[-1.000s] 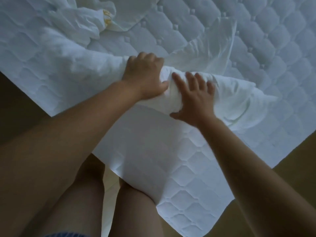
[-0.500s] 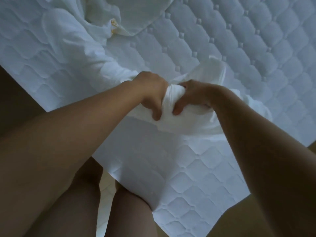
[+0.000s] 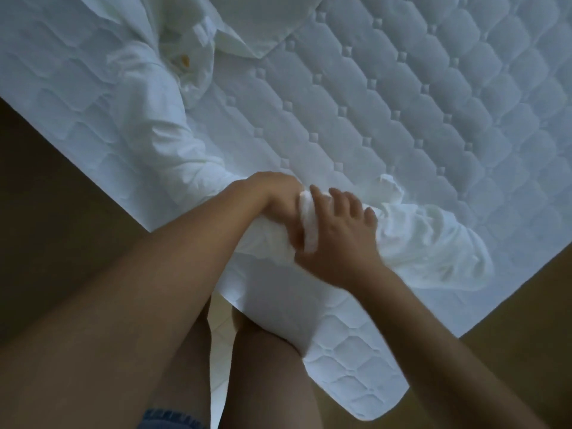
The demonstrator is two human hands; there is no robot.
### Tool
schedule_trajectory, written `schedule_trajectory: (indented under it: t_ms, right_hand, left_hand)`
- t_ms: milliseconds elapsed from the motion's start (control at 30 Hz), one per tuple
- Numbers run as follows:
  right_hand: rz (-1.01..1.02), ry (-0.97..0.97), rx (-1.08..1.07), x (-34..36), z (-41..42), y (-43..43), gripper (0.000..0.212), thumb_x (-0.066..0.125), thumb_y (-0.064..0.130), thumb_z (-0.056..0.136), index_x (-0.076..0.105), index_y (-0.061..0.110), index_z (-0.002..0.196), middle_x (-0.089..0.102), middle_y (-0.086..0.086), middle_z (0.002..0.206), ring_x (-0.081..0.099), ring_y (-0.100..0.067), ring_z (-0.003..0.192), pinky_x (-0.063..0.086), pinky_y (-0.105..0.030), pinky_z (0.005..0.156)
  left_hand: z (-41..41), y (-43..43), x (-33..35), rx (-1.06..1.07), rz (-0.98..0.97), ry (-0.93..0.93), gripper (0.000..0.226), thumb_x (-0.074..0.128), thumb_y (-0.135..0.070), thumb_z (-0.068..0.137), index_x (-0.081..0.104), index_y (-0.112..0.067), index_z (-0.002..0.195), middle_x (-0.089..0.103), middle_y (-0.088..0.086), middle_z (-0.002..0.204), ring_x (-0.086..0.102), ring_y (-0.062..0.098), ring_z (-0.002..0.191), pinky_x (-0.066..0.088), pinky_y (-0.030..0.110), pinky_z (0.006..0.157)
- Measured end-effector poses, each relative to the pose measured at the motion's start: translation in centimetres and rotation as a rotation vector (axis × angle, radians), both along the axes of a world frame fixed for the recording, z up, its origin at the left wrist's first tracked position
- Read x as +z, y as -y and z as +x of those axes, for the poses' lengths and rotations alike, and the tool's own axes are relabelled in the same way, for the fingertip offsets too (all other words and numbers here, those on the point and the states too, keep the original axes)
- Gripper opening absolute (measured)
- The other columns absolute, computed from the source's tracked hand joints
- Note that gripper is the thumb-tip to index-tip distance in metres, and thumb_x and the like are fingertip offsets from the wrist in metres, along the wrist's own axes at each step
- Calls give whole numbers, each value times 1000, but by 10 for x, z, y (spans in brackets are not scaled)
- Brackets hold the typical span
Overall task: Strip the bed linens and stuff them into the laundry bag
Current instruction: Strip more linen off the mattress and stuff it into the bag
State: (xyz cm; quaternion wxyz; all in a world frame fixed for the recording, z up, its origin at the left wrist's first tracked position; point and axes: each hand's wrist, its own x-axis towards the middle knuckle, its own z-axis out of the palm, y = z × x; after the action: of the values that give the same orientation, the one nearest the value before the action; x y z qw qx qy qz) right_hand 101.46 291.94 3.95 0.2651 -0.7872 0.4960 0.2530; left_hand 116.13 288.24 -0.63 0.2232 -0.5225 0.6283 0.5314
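At the corner of a bare quilted mattress (image 3: 402, 119), in the middle of the frame, a person gathers a white bed sheet (image 3: 161, 144) that trails as a twisted rope from the upper left towards the right edge of the bed. The left hand (image 3: 272, 201) is curled round the bunched middle of it. The right hand (image 3: 337, 239) lies just beside it, its fingers (image 3: 340, 196) spread and pressing on the wad. A second piece of crumpled linen (image 3: 185, 61), with a yellowish mark, lies well apart near the top of the frame. The risk looks plain: with only the middle gripped, the long tails could drag onto the brown floor (image 3: 62, 196) or catch on the mattress corner as the bundle is lifted, and the far linen could be left behind. No laundry bag or other container is in view, so nothing appears bagged yet.
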Motion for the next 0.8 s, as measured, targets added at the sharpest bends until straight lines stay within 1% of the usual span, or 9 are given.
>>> schedule_trajectory:
  t_ms: [100, 200, 267, 333, 400, 500, 633, 733, 800]
  right_hand:
    - [-142, -155, 120, -17, 7, -36, 130, 85, 57, 35, 24, 20, 144, 42, -19, 142, 40, -40, 131, 32, -67, 96]
    - [-108, -163, 192, -24, 9, -2, 122, 80, 59, 51, 15, 24, 147, 35, -12, 146, 34, -35, 134, 27, -62, 102]
    - [63, -139, 173, -22, 11, 38, 119, 78, 62, 55, 12, 30, 148, 34, -3, 146, 32, -29, 133, 25, -55, 105]
    - [190, -140, 135, -17, 21, 67, 115, 81, 61, 51, 20, 34, 145, 42, 3, 140, 37, -26, 129, 28, -51, 102]
    - [229, -154, 128, -16, 29, 71, 113, 81, 62, 50, 23, 37, 143, 45, 6, 137, 40, -24, 127, 29, -49, 100]
    - [160, -167, 124, -20, 30, 62, 114, 77, 68, 48, 22, 37, 143, 46, 6, 137, 43, -24, 126, 28, -49, 101]
    - [265, -138, 65, -14, 39, 67, 98, 79, 63, 50, 37, 41, 135, 56, 12, 122, 53, -19, 113, 33, -40, 92]
    - [538, -46, -13, -22, 74, 69, 85, 84, 53, 48, 49, 37, 124, 60, 10, 115, 59, -18, 103, 45, -37, 94]
    - [594, -24, 51, -27, 104, 61, 89, 83, 53, 42, 50, 34, 123, 61, 7, 116, 59, -20, 102, 49, -41, 94]
  left_hand:
    - [3, -9, 4, 16, -119, 39, 57, 78, -61, 53, 63, -27, 97, 66, -6, 92, 61, 16, 79, 45, 28, 65]
    - [10, -28, 6, 60, -473, 155, 92, 50, -82, 55, 53, -21, 124, 57, 3, 121, 54, 26, 108, 40, 38, 88]
    - [15, -40, 11, 40, -626, 140, 110, 31, -85, 54, 43, -14, 138, 49, 11, 135, 46, 31, 122, 33, 43, 98]
    - [22, -48, 14, -190, -636, 187, 117, 45, -83, 60, 18, -12, 150, 29, 14, 150, 32, 32, 134, 25, 48, 107]
    - [29, -46, 10, -358, -629, 256, 113, 62, -65, 70, 2, -15, 152, 27, 15, 149, 36, 31, 130, 28, 43, 103]
    - [30, -32, 12, -353, -677, 261, 87, 61, -39, 80, 15, -14, 150, 51, 13, 125, 54, 29, 106, 36, 36, 87]
    - [37, -14, 20, -315, -544, 194, 58, 63, -33, 80, 43, -21, 133, 62, 5, 109, 61, 27, 99, 40, 34, 77]
    - [74, -10, 25, -337, -313, 176, 64, 77, -36, 69, 47, -27, 124, 62, -1, 106, 59, 22, 99, 41, 32, 73]
    - [100, -19, 24, -333, -235, 173, 70, 79, -39, 66, 44, -26, 126, 60, -2, 108, 57, 20, 98, 42, 32, 78]
